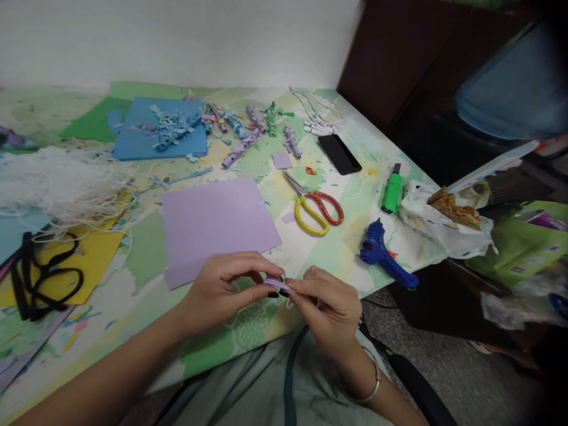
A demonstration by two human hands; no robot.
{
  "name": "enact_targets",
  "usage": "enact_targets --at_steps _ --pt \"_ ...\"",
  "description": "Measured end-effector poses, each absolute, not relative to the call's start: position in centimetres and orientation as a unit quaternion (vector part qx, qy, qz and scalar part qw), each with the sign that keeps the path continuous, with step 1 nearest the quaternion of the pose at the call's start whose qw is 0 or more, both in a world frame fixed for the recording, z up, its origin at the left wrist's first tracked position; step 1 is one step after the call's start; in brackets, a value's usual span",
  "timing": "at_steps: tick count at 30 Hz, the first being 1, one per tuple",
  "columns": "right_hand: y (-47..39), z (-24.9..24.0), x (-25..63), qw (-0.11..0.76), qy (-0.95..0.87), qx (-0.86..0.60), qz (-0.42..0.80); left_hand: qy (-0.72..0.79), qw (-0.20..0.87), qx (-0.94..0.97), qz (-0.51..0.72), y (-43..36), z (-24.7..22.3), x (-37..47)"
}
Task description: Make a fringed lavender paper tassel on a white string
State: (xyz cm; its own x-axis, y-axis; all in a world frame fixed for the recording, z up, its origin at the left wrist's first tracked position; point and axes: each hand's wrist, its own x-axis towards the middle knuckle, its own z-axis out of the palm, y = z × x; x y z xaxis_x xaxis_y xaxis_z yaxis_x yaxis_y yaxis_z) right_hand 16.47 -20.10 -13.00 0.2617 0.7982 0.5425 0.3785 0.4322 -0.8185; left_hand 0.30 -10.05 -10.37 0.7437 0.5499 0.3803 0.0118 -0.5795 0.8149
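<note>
Both hands meet over the front edge of the table, pinching a small piece of purple paper [276, 283] between their fingertips. My left hand [233, 278] grips its left end with thumb and forefinger. My right hand [326, 302] pinches the right end, and a short pale bit shows just below those fingertips. Just beyond the hands lies a purple sheet [217, 222]. To its right rest scissors [310, 201] with one yellow and one red handle, blades slightly parted. Several rolled purple paper tubes [242, 148] with cut patterns lie farther back.
A blue glue gun [384, 254], green utility knife [392, 189] and black phone [339, 154] are at the right. White string [62, 183] and black glasses [44, 272] lie left. Blue sheets [128, 139] carry paper curls at the back. A plastic bag with food [448, 216] sits at the right edge.
</note>
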Motion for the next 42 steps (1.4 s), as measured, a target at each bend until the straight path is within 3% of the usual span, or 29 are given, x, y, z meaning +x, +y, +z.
enact_targets --at_steps 9,14,18,24,29,33,39,42 --pt "-20.0 -13.2 16.5 0.632 -0.532 -0.508 0.243 0.194 0.497 0.771 0.346 -10.0 -10.5 0.1" --pt "-20.0 -13.2 16.6 0.637 -0.522 -0.516 0.235 0.283 0.553 0.694 0.363 -9.9 -10.1 0.1" --pt "-20.0 -13.1 16.6 0.629 -0.552 -0.508 0.205 0.310 0.585 0.655 0.363 -10.0 -9.9 0.2" --pt "-20.0 -13.1 16.5 0.565 -0.662 -0.489 0.060 0.269 0.588 0.724 0.240 -10.2 -9.7 0.3" --pt "-20.1 -13.0 16.5 0.560 -0.675 -0.480 0.023 0.267 0.594 0.718 0.245 -10.3 -9.5 0.2" --pt "-20.1 -12.5 16.8 0.576 -0.641 -0.497 0.099 0.240 0.573 0.733 0.277 -10.2 -9.7 0.1" --pt "-20.3 -12.1 17.2 0.552 -0.539 -0.488 0.408 0.185 0.543 0.765 0.294 -10.1 -9.9 0.0" --pt "-20.3 -12.0 17.1 0.526 -0.529 -0.505 0.434 0.191 0.538 0.771 0.281 -10.0 -10.0 0.1"
